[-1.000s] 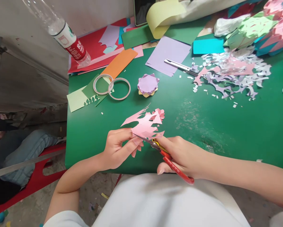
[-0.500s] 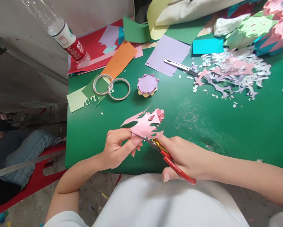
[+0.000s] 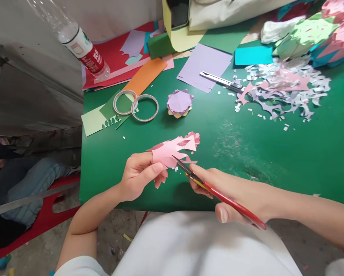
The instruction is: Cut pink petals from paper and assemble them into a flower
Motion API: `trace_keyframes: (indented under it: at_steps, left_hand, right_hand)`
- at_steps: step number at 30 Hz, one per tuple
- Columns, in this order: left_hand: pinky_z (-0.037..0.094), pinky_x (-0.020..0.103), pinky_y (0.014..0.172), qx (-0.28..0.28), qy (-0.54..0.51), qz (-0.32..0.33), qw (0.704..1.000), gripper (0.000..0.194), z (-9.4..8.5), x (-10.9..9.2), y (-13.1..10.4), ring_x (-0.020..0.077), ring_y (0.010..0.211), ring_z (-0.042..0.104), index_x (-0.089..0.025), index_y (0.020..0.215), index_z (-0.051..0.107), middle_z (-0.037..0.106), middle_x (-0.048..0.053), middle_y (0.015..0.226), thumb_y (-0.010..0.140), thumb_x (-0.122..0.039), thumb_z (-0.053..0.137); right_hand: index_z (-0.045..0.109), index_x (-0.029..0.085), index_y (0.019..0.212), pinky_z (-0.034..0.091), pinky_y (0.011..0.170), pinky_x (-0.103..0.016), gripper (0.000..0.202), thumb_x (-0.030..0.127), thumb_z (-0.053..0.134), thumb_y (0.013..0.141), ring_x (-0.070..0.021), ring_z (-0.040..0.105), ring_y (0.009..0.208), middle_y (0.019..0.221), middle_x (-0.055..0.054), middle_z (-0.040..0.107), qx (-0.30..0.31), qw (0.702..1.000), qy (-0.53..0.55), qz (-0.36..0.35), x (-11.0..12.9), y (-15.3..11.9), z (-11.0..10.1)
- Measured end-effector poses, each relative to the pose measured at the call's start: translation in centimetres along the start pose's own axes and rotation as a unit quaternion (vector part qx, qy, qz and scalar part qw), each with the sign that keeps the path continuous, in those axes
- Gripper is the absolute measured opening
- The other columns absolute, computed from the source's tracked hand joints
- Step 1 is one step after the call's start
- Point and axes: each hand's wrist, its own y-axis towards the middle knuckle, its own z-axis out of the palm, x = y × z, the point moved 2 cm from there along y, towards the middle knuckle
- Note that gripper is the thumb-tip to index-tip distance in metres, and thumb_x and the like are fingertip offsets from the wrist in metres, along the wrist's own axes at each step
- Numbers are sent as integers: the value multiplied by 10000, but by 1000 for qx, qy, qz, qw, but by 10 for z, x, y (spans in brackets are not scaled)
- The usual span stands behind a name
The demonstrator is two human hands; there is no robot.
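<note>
A piece of pink paper point(image 3: 163, 153) with deep cut-outs along its edge is pinched between the thumb and fingers of my left hand point(image 3: 141, 174). My right hand point(image 3: 232, 191) grips scissors point(image 3: 226, 201) with red handles and a bit of yellow near the pivot. Their dark blades reach the lower right part of the pink paper. Just beyond the paper lie pink scalloped paper pieces point(image 3: 195, 138), partly hidden by it. Small white scraps point(image 3: 176, 168) show below the blades.
Behind my hands stand a purple-and-yellow paper shape point(image 3: 180, 103) and two tape rolls point(image 3: 144, 108). A box cutter point(image 3: 218, 79) lies by a heap of paper scraps point(image 3: 287, 90). A plastic bottle point(image 3: 87, 51) stands at the back left, beside coloured sheets point(image 3: 146, 76).
The scissors have swung so their red handle points more to the right, and their blades sit farther right on the paper. My left hand has shifted slightly left, turning the pink paper.
</note>
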Motion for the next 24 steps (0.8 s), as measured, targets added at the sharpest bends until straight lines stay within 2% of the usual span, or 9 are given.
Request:
trace_keyframes:
  at_steps: [5,10,13,16,21,24]
  left_hand:
    - [455,170,418,56,28,5,998,320,-2,0,0,95,493,583,-157,722,699,641,10,546,967,-347,622]
    - [480,184,479,111,50,15,992,217,1,-4,3,89,484,573,-162,853,755,644,-3,560,964,-294,623]
    - [487,186,498,129,63,17,990,284,2,-6,4,90,494,573,-150,760,726,640,6,561,973,-293,605]
    - [489,178,521,134,68,34,988,323,2,-6,4,81,511,568,-142,707,699,642,9,571,981,-279,595]
    - [482,159,516,115,97,50,987,264,3,-7,4,70,513,585,-149,825,747,661,0,594,996,-267,585]
    - [483,168,500,89,122,72,986,306,4,-7,4,77,502,589,-150,808,736,647,-1,577,1008,-303,561]
  right_hand:
    - [285,240,872,216,448,-257,713,950,266,819,-87,196,561,727,53,372,4,1000,0,-8,5,2,-1]
    - [346,222,920,225,436,-251,738,950,286,815,-76,199,535,725,59,374,11,1000,-11,-5,0,3,-1]
    - [387,210,955,228,446,-246,774,963,304,795,-79,215,533,708,65,372,11,1000,-11,1,-1,3,-1]
    - [425,202,958,235,457,-243,800,974,329,773,-85,236,540,692,61,385,3,1000,-23,19,-3,3,-1]
    - [474,195,901,269,486,-256,821,987,312,761,-104,297,555,685,33,427,-40,996,-80,13,-6,5,0]
    - [447,205,868,278,485,-263,822,1002,282,746,-105,291,547,669,40,409,-44,995,-89,24,-7,6,1]
